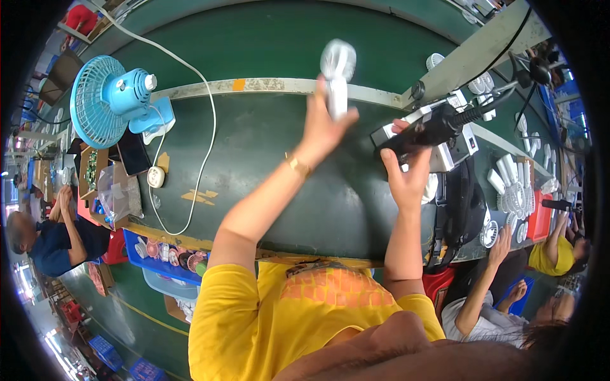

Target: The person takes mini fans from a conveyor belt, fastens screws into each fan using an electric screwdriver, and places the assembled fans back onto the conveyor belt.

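Observation:
My left hand (327, 124), blurred by motion, is closed round the handle of a white handheld fan (338, 60), which stands upright over the far side of the green bench (267, 165). To the right, my right hand (410, 178) is at a black cylindrical tool (422, 130) with a ribbed cable sleeve. That tool covers most of its fingers; only the thumb and some fingertips show, so I cannot tell whether it grips anything. Directly behind the tool is a pale box-shaped device (454, 152) with a switch on its side.
A blue desk fan (101, 101) and its white cable (213, 120) occupy the left. A black bag (464, 209) lies at the right, before several white handheld fans (515, 190). A blue bin of small parts (162, 260) sits below the front edge. Co-workers sit on both sides.

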